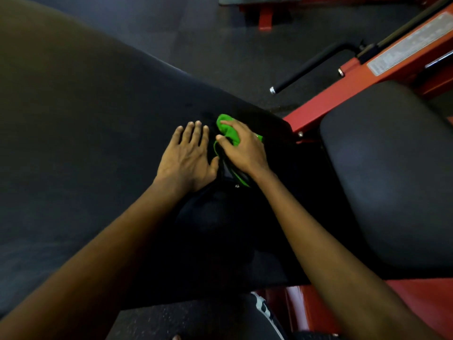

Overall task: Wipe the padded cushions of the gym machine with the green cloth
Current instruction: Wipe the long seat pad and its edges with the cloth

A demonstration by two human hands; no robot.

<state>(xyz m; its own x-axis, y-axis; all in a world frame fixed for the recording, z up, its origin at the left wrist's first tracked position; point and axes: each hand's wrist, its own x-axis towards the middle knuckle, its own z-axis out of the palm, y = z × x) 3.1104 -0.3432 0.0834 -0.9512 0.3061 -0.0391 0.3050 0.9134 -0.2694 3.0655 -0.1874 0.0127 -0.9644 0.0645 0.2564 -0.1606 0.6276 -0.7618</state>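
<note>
**Green cloth gripped on black cushion**

The cloth is bunched under the right hand and clenched by its curled fingers near the cushion's end. The left hand is laid flat just beside it, fingers released.

The green cloth gripped by the right hand looks soft, matt fabric. Beneath the grip, the long cushion is smooth matt black (vinyl, seemingly); right of it, the frame is glossy red-painted metal.
</note>
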